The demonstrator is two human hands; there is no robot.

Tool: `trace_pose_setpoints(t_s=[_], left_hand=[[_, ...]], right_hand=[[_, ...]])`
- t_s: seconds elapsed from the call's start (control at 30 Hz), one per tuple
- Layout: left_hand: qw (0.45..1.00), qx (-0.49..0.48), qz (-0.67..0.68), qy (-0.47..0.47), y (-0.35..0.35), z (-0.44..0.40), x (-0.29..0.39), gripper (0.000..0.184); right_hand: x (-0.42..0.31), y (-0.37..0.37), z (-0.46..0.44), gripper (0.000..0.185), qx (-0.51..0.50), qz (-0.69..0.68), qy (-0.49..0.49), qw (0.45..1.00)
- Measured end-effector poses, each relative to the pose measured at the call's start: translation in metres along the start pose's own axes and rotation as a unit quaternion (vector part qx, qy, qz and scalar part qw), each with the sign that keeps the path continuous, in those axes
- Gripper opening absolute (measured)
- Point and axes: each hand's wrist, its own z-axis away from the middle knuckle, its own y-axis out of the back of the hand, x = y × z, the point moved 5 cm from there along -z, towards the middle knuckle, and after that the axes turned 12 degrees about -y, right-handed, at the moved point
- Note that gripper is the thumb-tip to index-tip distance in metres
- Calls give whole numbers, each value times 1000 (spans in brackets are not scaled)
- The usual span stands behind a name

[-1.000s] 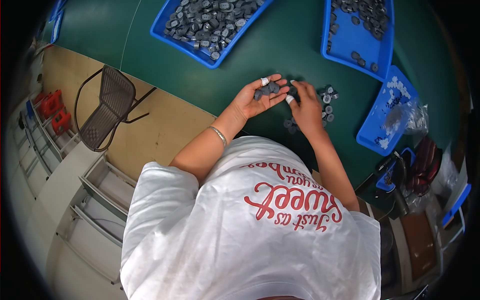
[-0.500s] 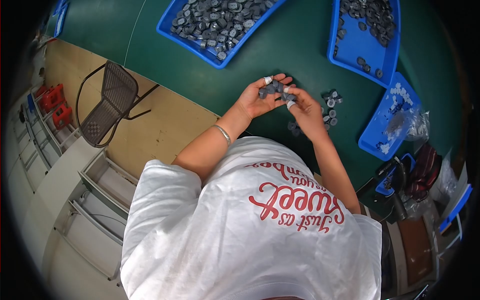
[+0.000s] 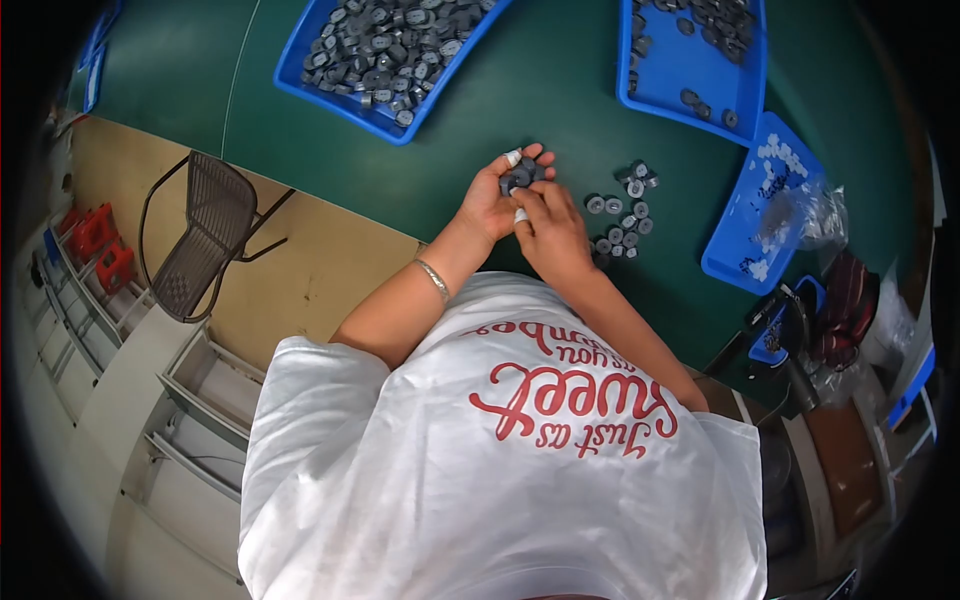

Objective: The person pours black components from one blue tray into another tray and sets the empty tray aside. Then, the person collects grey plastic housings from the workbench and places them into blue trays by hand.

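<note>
My left hand (image 3: 488,204) is palm up with its fingers curled around several small dark grey round pieces (image 3: 522,175). Over that palm, my right hand (image 3: 557,232) has its fingertips pinched in against the same pieces; part of its grip is hidden. White tape wraps some fingertips on both hands. Beside my right hand, several loose grey round pieces (image 3: 614,238) lie on the green table (image 3: 540,85), some showing a pale face with a hole. A small cluster of similar pieces (image 3: 637,178) sits slightly farther away.
A blue tray (image 3: 405,132) heaped with grey pieces stands ahead on the left. Another blue tray (image 3: 690,127) holds more on the right. Next to it, a blue tray (image 3: 715,262) contains small white and black parts and a clear plastic bag (image 3: 822,215). A chair (image 3: 205,225) stands at left.
My right hand has moved in toward my left palm, and the grey pieces now sit more gathered there. The whole view has shifted, so the trays appear farther left and higher.
</note>
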Motion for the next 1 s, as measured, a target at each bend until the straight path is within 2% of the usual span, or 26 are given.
trace_pose_setpoints(t_s=[0.03,0.07,0.13,0.17,0.2,0.23,0.27,0.3,0.33,0.37,0.43,0.47,0.53,0.67,0.73,0.77,0.83,0.87,0.9,0.97,1.0], left_hand=[[1000,-20,6,6,1,-1,0,29],[999,41,-7,-12,11,-4,2,26],[1000,28,-7,-3,10,-4,10,24],[1000,17,-8,1,10,-4,14,21],[998,66,-13,-15,0,2,16,19],[998,67,-12,-14,2,3,18,19],[999,47,6,-5,0,3,21,18],[999,26,24,4,-1,2,25,18],[1000,0,25,15,-2,3,28,20],[1000,0,26,15,-3,4,27,20],[998,58,-11,-4,-1,5,28,20],[998,60,-10,-5,-1,7,26,20],[996,82,-30,4,1,8,21,19],[996,83,-37,21,5,9,14,20],[995,86,-55,20,6,13,13,21],[995,85,-55,21,7,13,13,21],[994,87,-61,25,10,13,13,21],[994,86,-60,25,11,13,12,21],[994,90,-62,26,12,12,13,21],[993,94,-65,26,13,12,12,21],[993,94,-67,29,13,12,12,20]], right_hand=[[-3,0,2,31,2,2,-3,1000],[-6,1,3,31,-4,-41,1,999],[-8,9,8,26,-15,-128,23,991],[-3,13,11,26,-13,-126,21,992],[12,19,15,24,-31,-210,-32,977],[28,23,21,23,-51,-292,-85,951],[50,22,29,20,-67,-387,-208,896],[83,19,41,16,-101,-404,-340,843],[99,22,43,11,-14,-397,-326,858],[118,28,46,15,39,-254,-289,922],[102,57,36,22,62,-30,-265,962],[104,56,36,22,60,-31,-266,962],[97,56,27,28,94,46,-135,985],[106,56,24,30,66,49,-121,989],[120,70,26,27,107,-52,-185,975],[128,74,24,27,108,-51,-185,975],[159,87,20,23,191,-95,-239,948],[173,87,18,30,173,-107,-266,942],[161,92,12,30,173,-107,-265,943],[118,101,-5,55,151,70,-226,960],[122,94,-10,78,126,114,-223,960]])
